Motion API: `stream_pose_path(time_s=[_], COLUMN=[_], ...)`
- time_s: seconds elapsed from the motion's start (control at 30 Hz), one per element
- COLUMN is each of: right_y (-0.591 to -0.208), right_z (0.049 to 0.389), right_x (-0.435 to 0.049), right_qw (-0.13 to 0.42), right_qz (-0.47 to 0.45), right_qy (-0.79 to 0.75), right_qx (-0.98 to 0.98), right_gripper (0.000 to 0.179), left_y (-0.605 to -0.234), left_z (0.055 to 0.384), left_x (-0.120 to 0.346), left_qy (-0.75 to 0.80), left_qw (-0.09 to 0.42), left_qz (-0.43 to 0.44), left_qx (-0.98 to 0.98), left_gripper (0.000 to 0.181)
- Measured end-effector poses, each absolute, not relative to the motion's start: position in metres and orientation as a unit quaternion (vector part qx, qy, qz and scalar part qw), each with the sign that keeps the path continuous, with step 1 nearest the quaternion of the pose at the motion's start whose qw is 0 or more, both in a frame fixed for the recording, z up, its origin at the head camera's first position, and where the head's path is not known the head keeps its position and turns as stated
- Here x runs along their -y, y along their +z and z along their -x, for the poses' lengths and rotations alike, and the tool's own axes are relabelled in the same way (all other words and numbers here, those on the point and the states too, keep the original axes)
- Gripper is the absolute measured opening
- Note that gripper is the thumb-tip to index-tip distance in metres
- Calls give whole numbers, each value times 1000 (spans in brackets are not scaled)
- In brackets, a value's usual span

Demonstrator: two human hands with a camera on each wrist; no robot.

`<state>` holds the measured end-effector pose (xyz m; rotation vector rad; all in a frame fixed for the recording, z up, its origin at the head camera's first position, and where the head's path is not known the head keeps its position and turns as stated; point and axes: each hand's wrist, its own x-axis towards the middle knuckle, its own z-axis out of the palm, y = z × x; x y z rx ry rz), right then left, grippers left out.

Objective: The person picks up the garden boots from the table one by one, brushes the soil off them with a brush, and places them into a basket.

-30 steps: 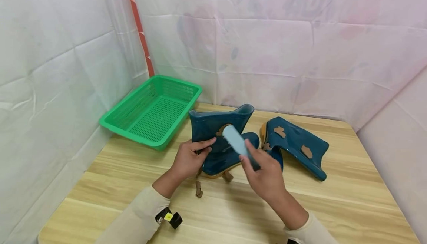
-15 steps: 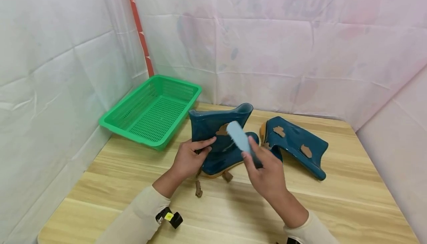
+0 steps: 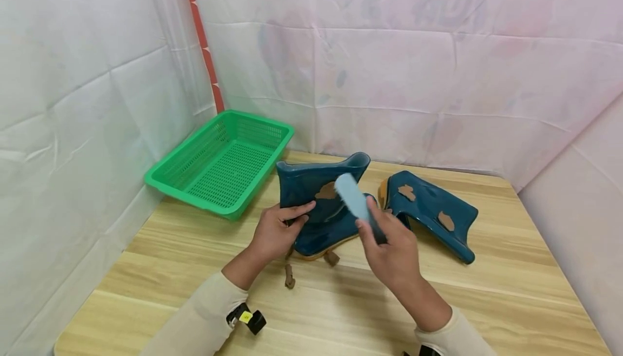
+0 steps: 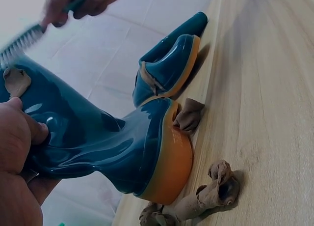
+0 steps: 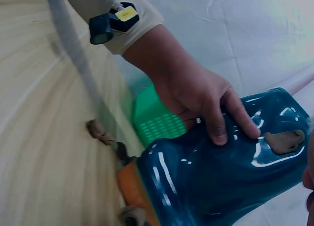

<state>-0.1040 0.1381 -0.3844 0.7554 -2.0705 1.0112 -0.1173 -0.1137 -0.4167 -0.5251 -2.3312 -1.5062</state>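
My left hand (image 3: 274, 231) grips the back of a dark blue rain boot (image 3: 318, 239) at its shaft, thumb on the near side. The boot stands upright on its orange sole, toe pointing right. A brown clay-like patch (image 3: 325, 191) clings to the shaft just beyond my fingertips. In my right hand (image 3: 393, 253) is a brush (image 3: 354, 200) with a light blue back, held by its handle. White bristles (image 4: 22, 45) show in the left wrist view, facing the shaft close to the patch. The right wrist view shows the patch (image 5: 284, 141) flat against the glossy boot.
A second blue boot (image 3: 433, 202) lies on its side at the right, with brown patches on it. Brown lumps (image 3: 290, 276) lie on the wooden table (image 3: 185, 275) near the upright boot's sole. A green basket (image 3: 229, 210) stands at the back left.
The brush has shifted slightly up and to the right in my right hand, uncovering more of the brown patch. My left hand and the boot stay in place.
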Motion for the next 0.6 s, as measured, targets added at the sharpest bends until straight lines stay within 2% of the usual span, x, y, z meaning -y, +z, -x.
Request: stream_pose_path(time_s=[0.1, 0.23, 0.3, 0.37, 0.5, 0.6], right_y=[-382, -386, -388, -388, -383, -382], right_z=[106, 104, 102, 102, 105, 105], right_x=[-138, -137, -138, -138, -138, -137], right_qw=[368, 290, 272, 291, 366, 355], right_qz=[-281, -293, -302, -304, -298, -289], right_qy=[391, 350, 343, 351, 386, 385], right_qx=[796, 841, 847, 836, 792, 801], right_gripper=[50, 57, 56, 56, 57, 57], left_y=[-416, -414, -414, -414, -414, -414], left_z=[117, 116, 115, 115, 116, 116], left_x=[113, 113, 113, 112, 112, 112], left_qy=[-523, -525, -527, -529, -526, -525], left_qw=[157, 154, 151, 150, 156, 158], left_qz=[189, 186, 181, 180, 185, 187], left_qx=[816, 816, 817, 816, 816, 815], left_gripper=[36, 37, 37, 36, 35, 35])
